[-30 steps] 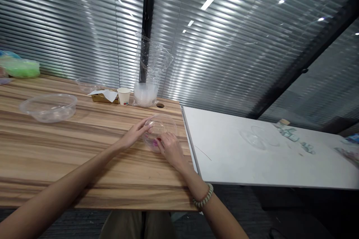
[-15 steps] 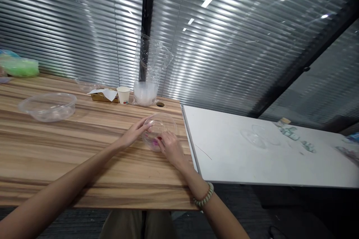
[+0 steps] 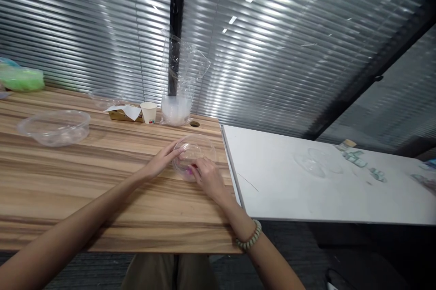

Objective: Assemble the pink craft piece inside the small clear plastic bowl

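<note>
A small clear plastic bowl (image 3: 201,146) sits on the wooden table (image 3: 85,176) near its right edge. My left hand (image 3: 163,159) reaches in from the left, with its fingertips gripping the bowl's left rim. My right hand (image 3: 209,179) has its fingers curled on the near rim, and a beaded bracelet shows on that wrist. Something small and pink (image 3: 188,170) shows through the plastic by my right fingertips; I cannot make out what it is.
A large clear bowl (image 3: 54,126) stands at the left. At the back are a paper cup (image 3: 149,112), a brown box under paper (image 3: 122,113) and a plastic bag of stacked containers (image 3: 177,86). A white table (image 3: 289,190) adjoins on the right and carries clear lids (image 3: 316,163).
Both hands stay on the small bowl with hardly any movement. The view has shifted slightly, so everything sits a little lower and further left in the picture.
</note>
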The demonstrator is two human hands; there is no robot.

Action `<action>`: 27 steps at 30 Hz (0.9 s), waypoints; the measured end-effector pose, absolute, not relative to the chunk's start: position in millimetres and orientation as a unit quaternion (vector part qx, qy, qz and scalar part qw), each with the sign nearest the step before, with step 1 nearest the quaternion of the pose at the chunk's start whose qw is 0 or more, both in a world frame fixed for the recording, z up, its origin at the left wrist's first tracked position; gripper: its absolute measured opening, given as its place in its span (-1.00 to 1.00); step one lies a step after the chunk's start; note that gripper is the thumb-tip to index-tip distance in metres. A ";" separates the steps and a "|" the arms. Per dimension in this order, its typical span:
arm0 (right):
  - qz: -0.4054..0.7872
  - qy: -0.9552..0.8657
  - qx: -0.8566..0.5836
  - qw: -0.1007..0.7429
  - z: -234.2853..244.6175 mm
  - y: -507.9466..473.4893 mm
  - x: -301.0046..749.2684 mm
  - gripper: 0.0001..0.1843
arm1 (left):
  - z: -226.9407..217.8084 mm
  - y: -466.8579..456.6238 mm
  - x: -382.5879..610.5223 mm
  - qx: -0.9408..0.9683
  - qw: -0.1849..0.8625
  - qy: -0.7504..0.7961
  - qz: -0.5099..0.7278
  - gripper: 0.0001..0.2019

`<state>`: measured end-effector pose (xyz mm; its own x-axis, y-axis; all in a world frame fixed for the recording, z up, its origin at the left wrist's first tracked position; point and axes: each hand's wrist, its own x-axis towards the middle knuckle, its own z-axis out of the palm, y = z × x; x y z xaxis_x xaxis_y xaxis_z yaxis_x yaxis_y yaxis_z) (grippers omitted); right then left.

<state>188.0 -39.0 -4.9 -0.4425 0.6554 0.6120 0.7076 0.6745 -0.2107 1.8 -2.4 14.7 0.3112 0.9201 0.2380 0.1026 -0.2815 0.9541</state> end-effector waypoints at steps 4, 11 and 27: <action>-0.037 -0.849 -0.390 0.353 -6.6 -37.7 188.2 -0.82 | 9.0 0.3 -0.2 0.675 0.457 0.396 0.422 -0.37; -0.048 -0.850 -0.383 0.360 -5.7 -38.7 187.4 -0.79 | 6.8 1.6 -1.3 0.676 0.464 0.399 0.409 -0.38; -0.055 -0.849 -0.378 0.366 -4.3 -40.6 186.5 -0.79 | 9.8 -0.4 -0.4 0.678 0.460 0.402 0.408 -0.38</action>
<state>186.5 -40.6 -4.3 -0.4463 0.6005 0.6635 0.6811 0.7089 -0.1834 -0.4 -0.4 9.8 0.3441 0.9208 0.1836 0.1693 -0.2532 0.9525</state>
